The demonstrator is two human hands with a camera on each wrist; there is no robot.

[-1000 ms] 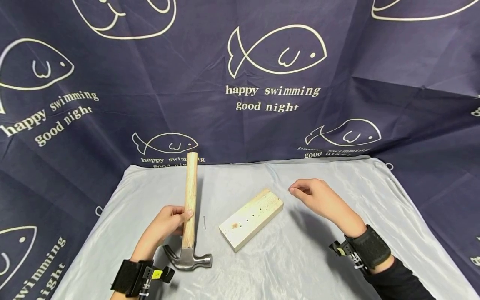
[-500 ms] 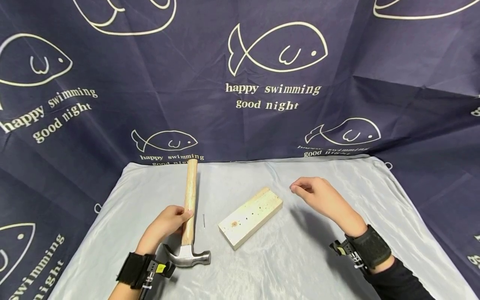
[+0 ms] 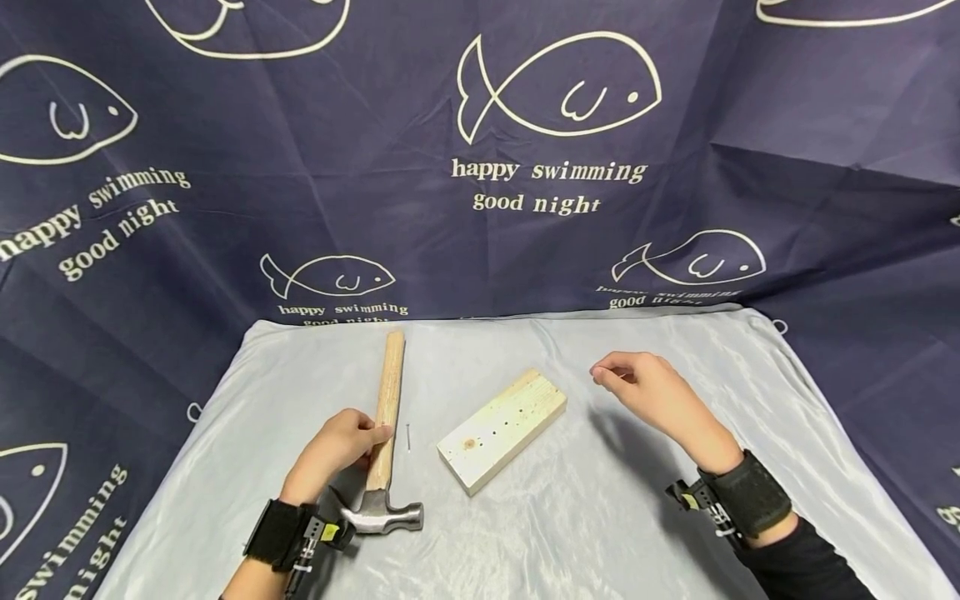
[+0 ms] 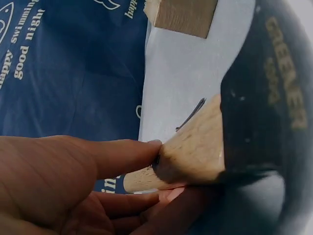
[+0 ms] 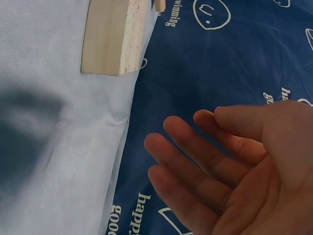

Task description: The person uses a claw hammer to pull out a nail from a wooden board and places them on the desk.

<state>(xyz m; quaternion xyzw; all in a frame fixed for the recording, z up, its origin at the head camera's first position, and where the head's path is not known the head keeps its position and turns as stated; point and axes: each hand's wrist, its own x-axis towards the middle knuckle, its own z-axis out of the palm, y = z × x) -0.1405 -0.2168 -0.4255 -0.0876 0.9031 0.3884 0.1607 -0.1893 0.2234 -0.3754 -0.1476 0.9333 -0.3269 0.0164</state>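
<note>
My left hand (image 3: 341, 442) pinches the wooden handle of a claw hammer (image 3: 388, 383) between thumb and fingers. The metal head lies at the near end, its striking face to the right and its claw partly behind the wrist camera. In the left wrist view the dark hammer head (image 4: 264, 98) looms large beside the thumb. Just right of the handle lies a thin nail (image 3: 408, 437) on the cloth. A wooden block (image 3: 502, 429) with several small holes sits in the middle. My right hand (image 3: 645, 387) hovers right of the block, fingers loosely curled and holding nothing, as the right wrist view shows.
A pale satin cloth (image 3: 570, 533) covers the table. Dark blue curtains (image 3: 420, 125) printed with fish and lettering rise behind and at both sides. Each wrist wears a black strap with a camera; the right one (image 3: 750, 496) sits above a black sleeve.
The hammer has come down toward the cloth, its handle end sinking from in front of the curtain and tipping slightly right, still in my left hand. My right hand has shifted slightly right.
</note>
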